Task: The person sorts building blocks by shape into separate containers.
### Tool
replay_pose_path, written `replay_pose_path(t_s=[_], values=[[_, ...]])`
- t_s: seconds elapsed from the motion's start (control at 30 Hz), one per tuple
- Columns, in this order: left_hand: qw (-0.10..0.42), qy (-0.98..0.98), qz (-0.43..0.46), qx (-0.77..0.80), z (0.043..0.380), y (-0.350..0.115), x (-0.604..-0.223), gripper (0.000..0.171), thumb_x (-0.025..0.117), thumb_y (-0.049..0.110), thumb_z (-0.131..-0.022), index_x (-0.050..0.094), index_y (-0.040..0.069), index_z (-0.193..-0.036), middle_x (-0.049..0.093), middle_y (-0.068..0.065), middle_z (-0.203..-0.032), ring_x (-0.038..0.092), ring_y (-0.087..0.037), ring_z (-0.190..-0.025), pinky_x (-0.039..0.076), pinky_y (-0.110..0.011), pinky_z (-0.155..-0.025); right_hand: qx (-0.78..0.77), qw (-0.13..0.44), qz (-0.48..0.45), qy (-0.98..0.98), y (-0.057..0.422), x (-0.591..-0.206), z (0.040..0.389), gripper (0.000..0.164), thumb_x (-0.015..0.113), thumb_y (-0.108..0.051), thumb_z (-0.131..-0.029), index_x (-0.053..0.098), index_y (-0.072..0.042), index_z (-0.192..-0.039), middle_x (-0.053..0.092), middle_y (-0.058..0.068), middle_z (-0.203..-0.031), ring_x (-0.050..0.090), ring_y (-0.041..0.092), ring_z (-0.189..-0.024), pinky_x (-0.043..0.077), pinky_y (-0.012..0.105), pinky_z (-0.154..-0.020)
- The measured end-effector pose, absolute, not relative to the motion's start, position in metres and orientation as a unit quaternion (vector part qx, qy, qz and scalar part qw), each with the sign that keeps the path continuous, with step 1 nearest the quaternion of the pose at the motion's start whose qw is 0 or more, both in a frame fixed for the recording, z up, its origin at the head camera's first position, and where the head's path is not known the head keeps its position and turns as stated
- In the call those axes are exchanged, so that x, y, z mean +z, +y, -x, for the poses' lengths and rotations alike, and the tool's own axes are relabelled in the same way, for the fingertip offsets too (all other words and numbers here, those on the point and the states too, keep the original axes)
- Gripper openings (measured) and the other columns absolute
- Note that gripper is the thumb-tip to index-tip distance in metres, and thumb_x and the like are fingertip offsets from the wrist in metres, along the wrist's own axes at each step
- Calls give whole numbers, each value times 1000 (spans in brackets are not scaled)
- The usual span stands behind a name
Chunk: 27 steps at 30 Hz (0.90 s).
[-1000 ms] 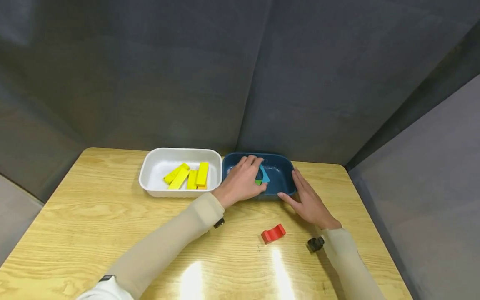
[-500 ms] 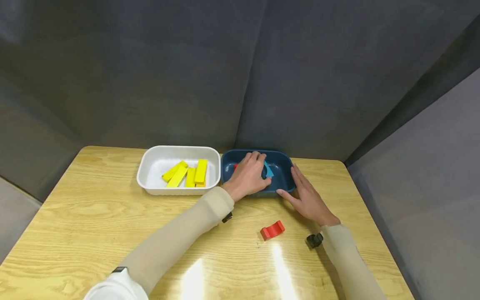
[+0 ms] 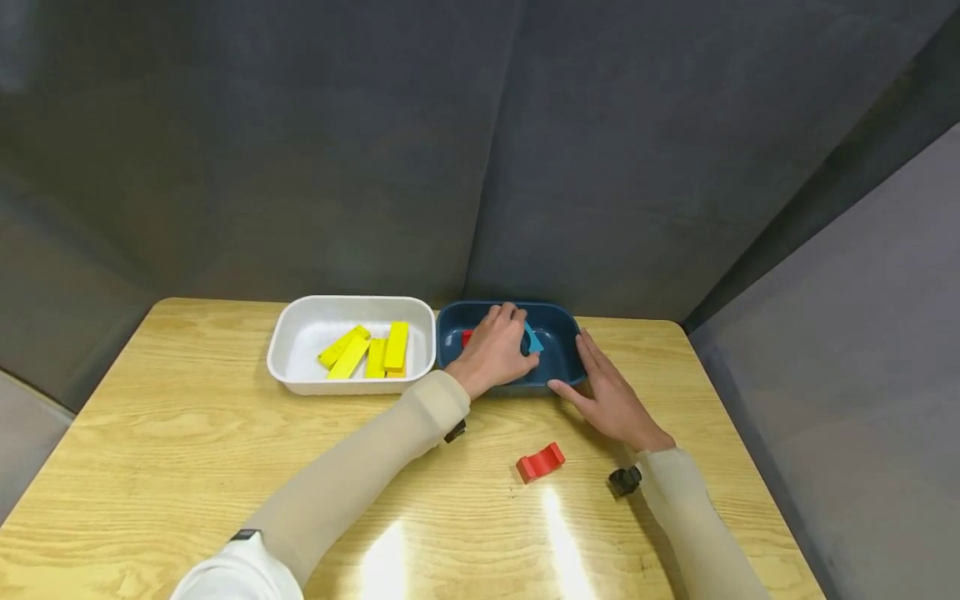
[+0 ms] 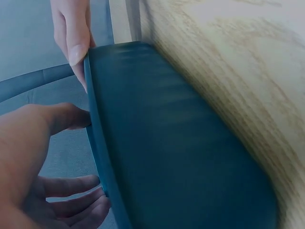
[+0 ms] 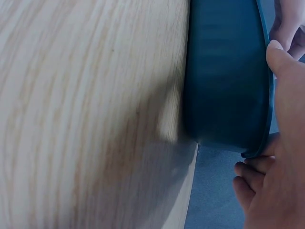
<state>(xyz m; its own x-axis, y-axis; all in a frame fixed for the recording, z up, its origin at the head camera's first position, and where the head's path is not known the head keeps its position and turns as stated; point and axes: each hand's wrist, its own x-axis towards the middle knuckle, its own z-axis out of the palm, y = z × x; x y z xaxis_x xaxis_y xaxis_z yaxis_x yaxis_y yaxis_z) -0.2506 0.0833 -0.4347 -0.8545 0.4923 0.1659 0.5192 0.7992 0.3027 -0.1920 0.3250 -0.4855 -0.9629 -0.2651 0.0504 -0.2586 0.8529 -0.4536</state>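
My left hand reaches into the dark blue bin from its front side, with curled fingers and thumb round a light blue block. Only a pointed, curved-edged part of that block shows; the hand hides the rest. Left of the fingers, a bit of a red block shows inside the bin. My right hand rests on the bin's right end, its fingers straight along the outside and the thumb at the front rim. In the left wrist view the bin wall hides the left fingertips.
A white bin holding several yellow blocks adjoins the dark blue bin on the left. On the wooden table, a red block with a curved hollow lies in front. A dark curtain hangs behind the bins.
My left hand has shifted right inside the dark blue bin along with the light blue block, uncovering the red piece there. A green bit seen earlier is hidden. My right hand stays at the rim.
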Motion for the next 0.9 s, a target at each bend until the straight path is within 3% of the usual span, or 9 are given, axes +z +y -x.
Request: replay_pose_path(t_s=[0.73, 0.9], values=[[19, -948, 265, -175, 257, 93, -440, 70, 75, 44, -100, 57, -1, -150, 55, -17, -152, 54, -31, -132, 47, -38, -116, -236, 9, 132, 963, 323, -485, 191, 103, 59, -65, -104, 6, -11, -173, -4, 1, -181, 13, 39, -165, 22, 68, -126], [3, -947, 270, -177, 257, 92, -442, 72, 73, 43, -102, 52, 1, -156, 49, -18, -160, 50, -32, -143, 45, -40, -120, -232, 7, 130, 964, 324, -485, 191, 103, 59, -66, -103, 6, -11, -173, -3, 1, -181, 13, 39, -165, 23, 68, -126]])
